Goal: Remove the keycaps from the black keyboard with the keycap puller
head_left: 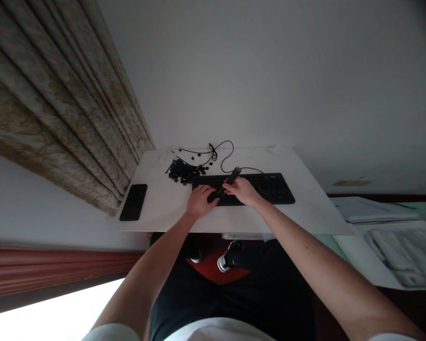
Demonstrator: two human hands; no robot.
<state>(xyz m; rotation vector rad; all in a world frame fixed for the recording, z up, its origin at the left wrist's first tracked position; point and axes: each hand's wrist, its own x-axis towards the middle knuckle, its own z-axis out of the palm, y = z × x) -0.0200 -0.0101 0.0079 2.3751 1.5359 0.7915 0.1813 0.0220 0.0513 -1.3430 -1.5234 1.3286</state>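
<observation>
A black keyboard (275, 189) lies near the front edge of the white table. My left hand (199, 201) rests on its left part, thumb apart from the fingers, with nothing visible between them. My right hand (244, 191) is closed around a black-handled keycap puller (233, 175), tilted with its upper end to the right. Thin wire prongs at its lower end point down at the keys, close to my left fingertips. Whether they touch a key is too small to tell. Loose black keycaps (182, 171) lie heaped behind the keyboard's left end.
A black cable (232, 150) loops behind the keyboard, with a tied bundle in it. At the white table's (166, 208) left edge lies a black phone (133, 202). A patterned curtain (74, 104) hangs on the left. Papers (374, 209) and a plastic-wrapped item (404, 253) lie at right.
</observation>
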